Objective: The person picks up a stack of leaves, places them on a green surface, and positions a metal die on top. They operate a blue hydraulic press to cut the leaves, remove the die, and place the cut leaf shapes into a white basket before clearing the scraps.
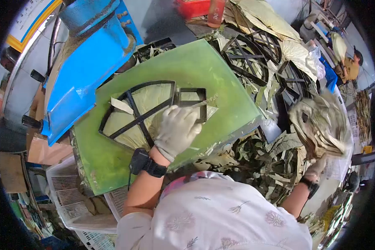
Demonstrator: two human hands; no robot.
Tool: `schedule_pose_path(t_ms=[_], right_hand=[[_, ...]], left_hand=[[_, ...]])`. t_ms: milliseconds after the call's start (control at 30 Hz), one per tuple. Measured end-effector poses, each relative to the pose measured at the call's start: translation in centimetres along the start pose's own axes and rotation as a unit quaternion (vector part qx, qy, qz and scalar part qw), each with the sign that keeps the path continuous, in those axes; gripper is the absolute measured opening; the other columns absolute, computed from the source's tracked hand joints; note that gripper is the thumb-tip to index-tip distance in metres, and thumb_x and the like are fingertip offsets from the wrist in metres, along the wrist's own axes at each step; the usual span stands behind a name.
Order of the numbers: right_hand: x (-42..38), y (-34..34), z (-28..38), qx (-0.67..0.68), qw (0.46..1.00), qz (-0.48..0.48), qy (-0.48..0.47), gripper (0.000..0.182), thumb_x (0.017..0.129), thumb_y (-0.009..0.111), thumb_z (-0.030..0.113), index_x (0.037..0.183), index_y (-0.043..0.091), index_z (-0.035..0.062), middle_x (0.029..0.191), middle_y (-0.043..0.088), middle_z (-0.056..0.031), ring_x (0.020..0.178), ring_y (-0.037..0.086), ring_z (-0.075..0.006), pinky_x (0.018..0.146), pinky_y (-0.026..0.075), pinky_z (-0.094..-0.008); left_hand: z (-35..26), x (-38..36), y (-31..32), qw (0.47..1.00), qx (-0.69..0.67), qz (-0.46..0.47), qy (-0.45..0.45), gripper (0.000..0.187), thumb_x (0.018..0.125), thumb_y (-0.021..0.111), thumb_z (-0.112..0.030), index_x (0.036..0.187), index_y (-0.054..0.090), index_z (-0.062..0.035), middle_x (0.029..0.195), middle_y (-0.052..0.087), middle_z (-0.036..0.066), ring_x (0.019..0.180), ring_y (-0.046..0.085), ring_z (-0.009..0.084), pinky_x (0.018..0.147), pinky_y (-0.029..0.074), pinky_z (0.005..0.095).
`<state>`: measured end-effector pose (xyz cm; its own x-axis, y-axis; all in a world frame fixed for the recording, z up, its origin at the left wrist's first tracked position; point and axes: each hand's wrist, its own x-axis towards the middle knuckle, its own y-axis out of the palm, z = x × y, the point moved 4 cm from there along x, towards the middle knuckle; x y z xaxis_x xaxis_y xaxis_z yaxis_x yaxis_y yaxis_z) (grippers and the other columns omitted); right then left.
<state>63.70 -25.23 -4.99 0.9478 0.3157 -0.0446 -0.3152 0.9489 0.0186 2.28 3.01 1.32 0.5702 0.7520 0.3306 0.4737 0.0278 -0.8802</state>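
Observation:
My left hand [178, 129], in a pale glove, is closed on the inner edge of a black fan-shaped cutting die [141, 121]. The die lies on a green cutting board [221, 79], with a small rectangular frame at its right end. Pale greenish dried leaf [154, 98] shows inside its openings, and a loose strip of leaf [122, 106] rests across its upper left edge. Out to the right, my gloved right hand [316, 167] grips the lower end of a bundle of dried leaves [321, 123], which is blurred by motion.
A blue machine part [83, 75] stands over the board's left side. Leaf scraps [275, 162] and more black dies [254, 56] are heaped right of the board. White plastic crates [64, 191] sit below left. Another person [353, 68] is at the far right.

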Motion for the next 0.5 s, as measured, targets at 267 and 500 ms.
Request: schedule_pose_path(t_ms=[267, 500], right_hand=[[-20.4, 30.7, 3.0, -0.191, 0.866, 0.337, -0.317, 0.068, 0.076, 0.082, 0.013, 0.139, 0.057, 0.0028, 0.139, 0.059, -0.0148, 0.132, 0.054, -0.0284, 0.112, 0.042, -0.0402], [-32.7, 44.7, 3.9, -0.242, 0.574, 0.614, -0.485, 0.087, 0.060, 0.089, 0.032, 0.139, 0.057, 0.0129, 0.148, 0.043, -0.0301, 0.137, 0.042, -0.0495, 0.116, 0.036, -0.0500]], left_hand=[[-0.7, 0.3, -0.3, 0.998, 0.049, -0.026, 0.041, 0.035, 0.083, 0.071, -0.026, 0.113, 0.065, -0.0074, 0.122, 0.064, 0.012, 0.116, 0.058, 0.0340, 0.106, 0.043, 0.0498], [-0.7, -0.1, -0.1, 0.998, 0.058, -0.011, 0.032, 0.040, 0.078, 0.073, -0.022, 0.113, 0.063, -0.0053, 0.124, 0.063, 0.015, 0.119, 0.058, 0.0362, 0.107, 0.043, 0.0500]])
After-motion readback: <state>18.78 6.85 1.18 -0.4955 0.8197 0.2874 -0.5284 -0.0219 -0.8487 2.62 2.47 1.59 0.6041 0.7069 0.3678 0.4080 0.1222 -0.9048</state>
